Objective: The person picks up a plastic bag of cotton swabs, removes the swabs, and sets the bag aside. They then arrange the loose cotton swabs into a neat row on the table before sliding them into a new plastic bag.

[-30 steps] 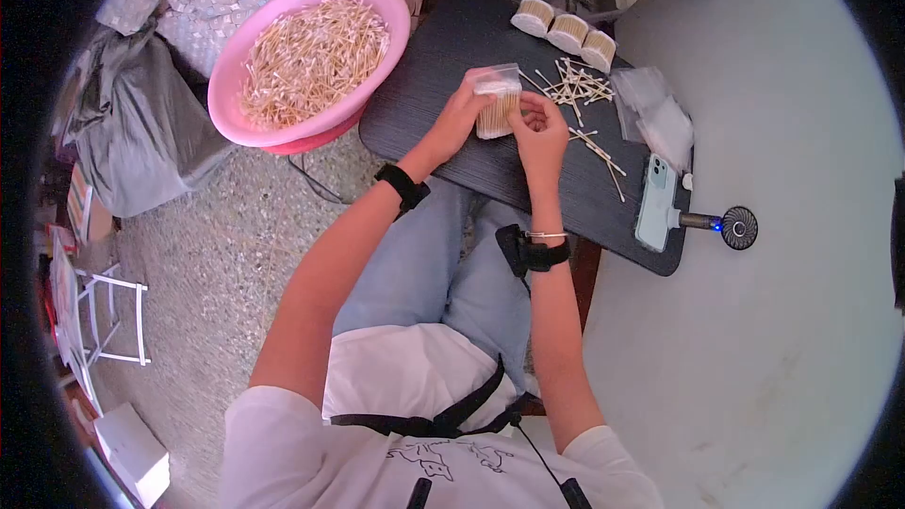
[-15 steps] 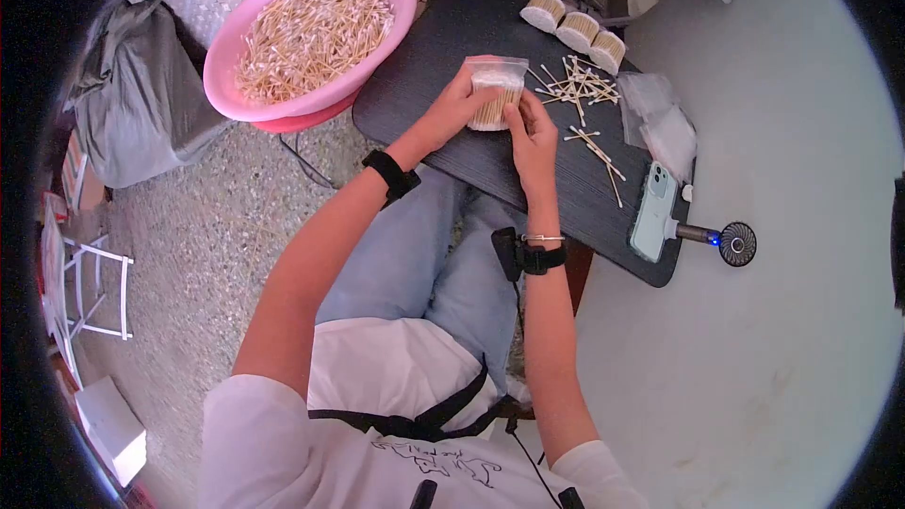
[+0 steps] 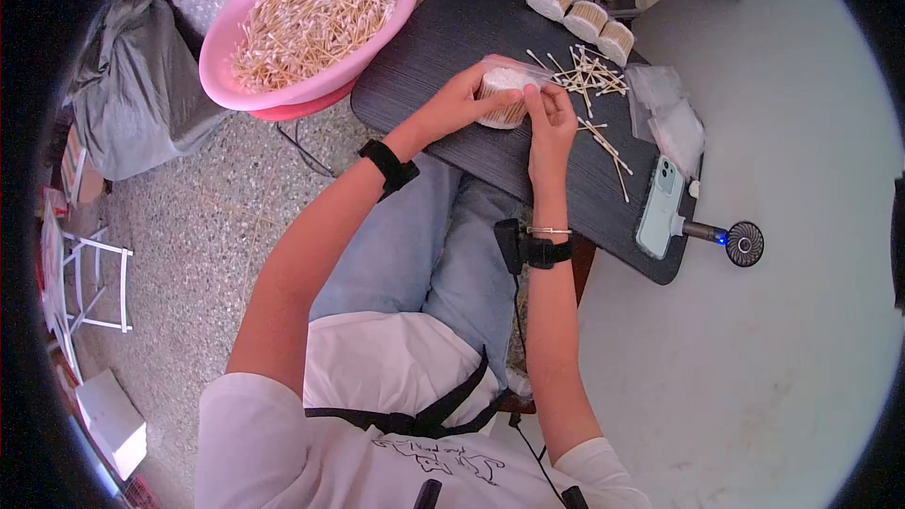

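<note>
A clear plastic bag packed with cotton swabs point(image 3: 501, 111) is between my hands above the near edge of the dark table. My left hand point(image 3: 460, 106) grips its left side, the thumb lying across the front. At the bag's upper right, my right hand point(image 3: 551, 121) pinches the clear top edge with thumb and curled fingers. White swab tips show through the plastic at the top, with wooden sticks below. Loose cotton swabs point(image 3: 589, 77) lie scattered just right of my right hand.
Several bundles of swabs point(image 3: 585, 21) line the table's far edge. Clear plastic bags point(image 3: 671, 113), a phone point(image 3: 660, 209) and a small fan point(image 3: 744, 244) sit along the right side, by the wall. A pink basin point(image 3: 215, 66) full of swabs stands at the left.
The bag has tilted, so its white swab tips face up more. My right hand has moved up from the bag's lower right to its top edge; my left hand still holds the side.
</note>
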### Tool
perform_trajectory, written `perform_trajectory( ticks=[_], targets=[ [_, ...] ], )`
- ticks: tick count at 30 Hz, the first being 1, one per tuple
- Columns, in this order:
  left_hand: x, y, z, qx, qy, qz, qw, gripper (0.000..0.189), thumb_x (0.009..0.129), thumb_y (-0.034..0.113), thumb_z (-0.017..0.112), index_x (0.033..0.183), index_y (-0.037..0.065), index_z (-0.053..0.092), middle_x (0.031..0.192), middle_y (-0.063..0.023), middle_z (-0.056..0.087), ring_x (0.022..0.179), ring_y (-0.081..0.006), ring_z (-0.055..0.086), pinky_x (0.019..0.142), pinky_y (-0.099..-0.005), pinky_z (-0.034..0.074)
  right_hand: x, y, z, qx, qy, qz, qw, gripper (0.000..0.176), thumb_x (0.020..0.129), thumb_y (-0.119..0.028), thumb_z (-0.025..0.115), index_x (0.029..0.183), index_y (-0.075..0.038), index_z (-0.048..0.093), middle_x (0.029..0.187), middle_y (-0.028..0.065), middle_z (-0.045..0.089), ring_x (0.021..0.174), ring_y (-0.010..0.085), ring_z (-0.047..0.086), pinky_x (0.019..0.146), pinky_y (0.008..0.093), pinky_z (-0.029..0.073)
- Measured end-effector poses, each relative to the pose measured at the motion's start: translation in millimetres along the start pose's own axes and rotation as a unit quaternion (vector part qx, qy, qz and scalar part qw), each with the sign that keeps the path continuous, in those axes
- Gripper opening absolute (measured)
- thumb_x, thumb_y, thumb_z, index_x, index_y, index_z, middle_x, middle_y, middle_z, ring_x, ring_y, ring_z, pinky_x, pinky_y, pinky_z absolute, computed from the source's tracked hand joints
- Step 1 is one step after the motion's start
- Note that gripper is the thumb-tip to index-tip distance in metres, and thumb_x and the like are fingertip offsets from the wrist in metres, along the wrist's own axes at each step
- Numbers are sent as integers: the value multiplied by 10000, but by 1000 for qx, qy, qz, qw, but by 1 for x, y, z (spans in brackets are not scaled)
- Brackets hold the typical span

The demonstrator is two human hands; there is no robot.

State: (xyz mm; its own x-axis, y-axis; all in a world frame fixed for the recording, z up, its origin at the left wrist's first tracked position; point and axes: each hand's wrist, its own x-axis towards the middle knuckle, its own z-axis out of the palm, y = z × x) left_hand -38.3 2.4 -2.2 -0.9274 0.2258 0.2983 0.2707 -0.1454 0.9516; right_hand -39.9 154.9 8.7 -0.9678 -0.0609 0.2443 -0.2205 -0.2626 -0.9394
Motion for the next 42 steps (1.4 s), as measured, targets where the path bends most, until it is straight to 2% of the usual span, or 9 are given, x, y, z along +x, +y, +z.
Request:
perform_trajectory(
  ticks=[2, 8, 11, 17, 20, 23, 29, 35, 42],
  targets=[
    [0, 7, 2, 3, -8, 20, 1000, 368, 931, 234, 599, 1231, 53, 483, 1089, -13, 577, 1031, -88, 533, 894, -252, 445, -1, 1, 0, -6, -3, -7, 1000, 204, 875, -107, 675, 995, 8, 556, 909, 39, 627, 807, 73, 569, 715, 203, 449],
    [0, 7, 3, 16, 3, -12, 1000, 278, 943, 206, 550, 1170, 51, 504, 1094, -13, 562, 1007, -88, 523, 890, -244, 426, -2, 2, 0, -7, -13, -17, 1000, 216, 873, -97, 674, 1011, 7, 544, 915, 51, 627, 824, 84, 578, 730, 219, 461],
    [0, 7, 3, -47, 2, -33, 998, 256, 939, 192, 549, 1151, 52, 520, 1108, -15, 556, 1022, -91, 517, 899, -241, 419, -2, 3, 1, -18, -7, -19, 1000, 209, 893, -118, 653, 1017, 7, 541, 943, 61, 627, 843, 92, 582, 749, 223, 463],
    [-1, 18, 5, -51, 56, -53, 996, 336, 981, 287, 465, 1190, 34, 534, 1144, -40, 556, 1092, -116, 501, 964, -254, 376, -2, 6, 0, -65, -7, -44, 997, 255, 962, -221, 556, 1061, 15, 562, 992, 58, 618, 913, 107, 566, 812, 239, 447],
    [-6, 32, 9, -99, 100, -118, 983, 404, 994, 322, 426, 1244, 20, 519, 1203, -53, 550, 1122, -133, 497, 992, -263, 355, -2, 6, 1, -81, -2, -45, 996, 295, 979, -253, 523, 1094, 15, 572, 1003, 53, 614, 937, 110, 553, 830, 245, 436],
    [-2, 11, 3, -94, 60, -49, 993, 409, 994, 299, 417, 1271, 12, 508, 1251, -65, 541, 1140, -140, 494, 1005, -266, 346, -3, 0, 3, -90, -12, -27, 996, 299, 983, -251, 514, 1108, 14, 574, 1014, 54, 612, 944, 109, 546, 837, 245, 431],
    [-6, 24, 3, -47, 42, -71, 995, 400, 996, 248, 372, 1272, -7, 508, 1251, -69, 547, 1167, -143, 479, 1028, -261, 324, -3, 0, 1, -94, -17, -21, 995, 303, 981, -254, 521, 1102, 18, 573, 1017, 57, 609, 939, 105, 539, 837, 243, 429],
    [-3, 4, -3, -55, 24, -47, 997, 441, 1010, 306, 361, 1303, 4, 493, 1279, -82, 537, 1181, -154, 477, 1038, -268, 320, -2, 3, -1, -103, -17, -27, 994, 316, 986, -278, 508, 1085, 15, 572, 1005, 52, 604, 927, 106, 533, 838, 249, 428],
    [-2, 14, 2, -60, 22, -2, 998, 476, 1004, 356, 384, 1330, 21, 472, 1292, -75, 532, 1201, -151, 474, 1048, -292, 327, -2, 4, -2, -117, 9, -34, 992, 320, 996, -295, 480, 1047, 7, 573, 954, 43, 590, 880, 105, 520, 808, 254, 429]
  ],
)
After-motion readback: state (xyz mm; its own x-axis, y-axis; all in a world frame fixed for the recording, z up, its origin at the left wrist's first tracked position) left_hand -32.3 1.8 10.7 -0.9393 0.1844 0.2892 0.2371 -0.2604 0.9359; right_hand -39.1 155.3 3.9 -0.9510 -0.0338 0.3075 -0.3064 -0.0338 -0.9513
